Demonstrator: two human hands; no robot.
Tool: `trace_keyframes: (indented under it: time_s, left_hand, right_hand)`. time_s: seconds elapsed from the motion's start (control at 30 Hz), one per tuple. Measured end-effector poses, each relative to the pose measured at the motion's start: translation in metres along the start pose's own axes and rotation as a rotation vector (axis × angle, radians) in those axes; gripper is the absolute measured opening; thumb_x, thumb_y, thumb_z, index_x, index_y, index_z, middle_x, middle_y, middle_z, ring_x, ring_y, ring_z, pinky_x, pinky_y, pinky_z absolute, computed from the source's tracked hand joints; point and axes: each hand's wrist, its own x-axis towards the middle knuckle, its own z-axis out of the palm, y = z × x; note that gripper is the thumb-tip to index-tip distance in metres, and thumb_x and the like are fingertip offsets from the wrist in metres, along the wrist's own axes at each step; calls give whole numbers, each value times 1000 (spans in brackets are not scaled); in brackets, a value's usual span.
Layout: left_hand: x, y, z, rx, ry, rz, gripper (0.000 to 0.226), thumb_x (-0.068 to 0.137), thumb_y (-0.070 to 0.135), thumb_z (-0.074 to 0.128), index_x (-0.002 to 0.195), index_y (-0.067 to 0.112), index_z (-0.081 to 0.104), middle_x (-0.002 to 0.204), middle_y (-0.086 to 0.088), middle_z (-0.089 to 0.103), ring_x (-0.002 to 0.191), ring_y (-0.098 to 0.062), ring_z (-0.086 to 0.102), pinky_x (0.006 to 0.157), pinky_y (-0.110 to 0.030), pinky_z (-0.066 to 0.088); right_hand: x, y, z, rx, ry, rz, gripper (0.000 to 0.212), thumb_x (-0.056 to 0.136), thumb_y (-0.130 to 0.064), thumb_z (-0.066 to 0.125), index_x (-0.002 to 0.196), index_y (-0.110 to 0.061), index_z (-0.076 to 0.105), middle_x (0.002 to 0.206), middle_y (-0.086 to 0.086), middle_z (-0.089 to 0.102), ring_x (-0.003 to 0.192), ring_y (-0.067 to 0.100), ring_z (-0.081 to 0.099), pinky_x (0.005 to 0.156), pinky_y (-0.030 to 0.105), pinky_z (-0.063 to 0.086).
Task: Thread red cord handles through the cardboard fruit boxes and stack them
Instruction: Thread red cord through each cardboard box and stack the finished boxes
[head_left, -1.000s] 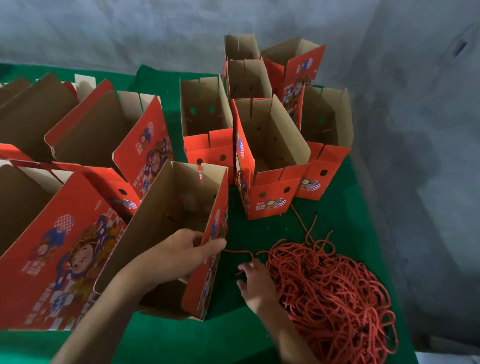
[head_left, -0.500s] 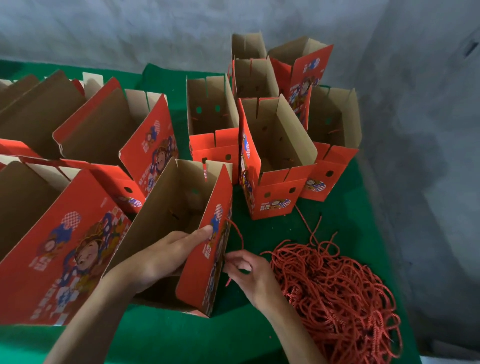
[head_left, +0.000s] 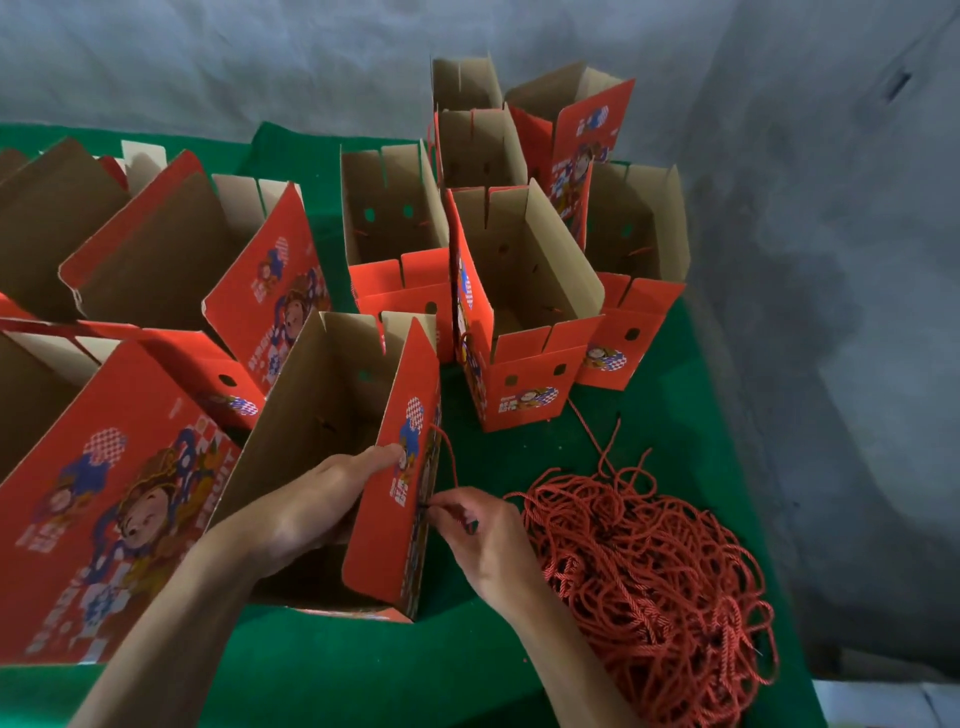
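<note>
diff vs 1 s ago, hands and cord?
The right hand left the cord pile, lifted one red cord and now pinches its end against the outer side of the near box. The left hand slid up the box's flap but keeps bracing it. The other boxes and the pile stayed put.

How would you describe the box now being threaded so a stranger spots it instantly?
On the green table, look left of the cord pile. The nearest open box stands there. It alone has hands on it: left hand inside, right hand pinching cord.
</note>
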Motion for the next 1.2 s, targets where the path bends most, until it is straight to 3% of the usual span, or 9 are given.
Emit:
trace_keyframes:
  time_s: [0.2, 0.33, 0.4, 0.6, 0.77, 0.93, 1.07, 1.2]
  left_hand:
    - [1, -2, 8, -26, 85, 31, 57, 88, 72, 54, 128, 31, 56, 116, -3, 75, 106, -25, 73, 97, -48, 53]
    - [-2, -4, 11, -3, 180, 108, 67, 83, 68, 67, 121, 13, 67, 108, -12, 76, 98, -32, 75, 98, -54, 53]
    - [-3, -5, 12, 12, 199, 127, 68, 79, 69, 68, 118, 13, 69, 106, -12, 77, 96, -32, 75, 98, -54, 54]
    - [-4, -7, 17, 13, 152, 35, 82, 73, 82, 62, 125, 19, 62, 111, -7, 76, 101, -29, 74, 98, -50, 54]
    - [-8, -4, 21, 28, 171, 28, 89, 67, 88, 61, 124, 18, 64, 110, -6, 77, 100, -28, 75, 98, -48, 55]
    - [-11, 0, 25, 39, 210, 67, 88, 70, 87, 59, 122, 16, 64, 108, -7, 77, 98, -28, 75, 98, -49, 55]
    - [-11, 5, 26, 63, 239, 38, 81, 80, 82, 51, 124, 15, 65, 108, -7, 77, 97, -27, 75, 99, -50, 55]
    - [-14, 12, 30, 106, 215, 35, 84, 82, 86, 39, 123, 18, 67, 109, -5, 77, 99, -24, 75, 99, -49, 55]
  right_hand:
    - [2, -5, -2, -58, -38, -57, 14, 99, -22, 67, 103, -14, 77, 100, -9, 74, 88, -4, 66, 76, 8, 49]
    - [0, -5, -4, -72, -77, -48, 12, 98, -21, 67, 99, -14, 77, 97, -8, 74, 84, 2, 68, 73, 10, 50]
    - [-2, -4, -3, -70, -79, -41, 11, 97, -21, 67, 99, -16, 77, 97, -7, 74, 84, 5, 69, 74, 14, 53]
    - [-5, -3, 3, -98, -11, -36, 12, 99, -23, 66, 99, -21, 77, 98, -12, 73, 86, -1, 67, 73, 8, 50]
    - [-5, -8, 9, -259, 62, -100, 19, 98, -31, 57, 96, -21, 73, 94, -6, 69, 79, 6, 63, 72, 29, 56]
    - [-4, -11, 7, -351, 43, -171, 17, 97, -29, 59, 89, -21, 71, 87, -8, 66, 71, 4, 56, 64, 18, 48]
    - [-3, -15, 6, -358, 27, -144, 20, 96, -32, 56, 89, -21, 71, 88, -7, 67, 70, 5, 57, 64, 26, 53]
    - [-5, -17, 9, -396, 42, -190, 17, 98, -25, 59, 93, -17, 73, 93, -1, 69, 79, 11, 61, 74, 35, 54]
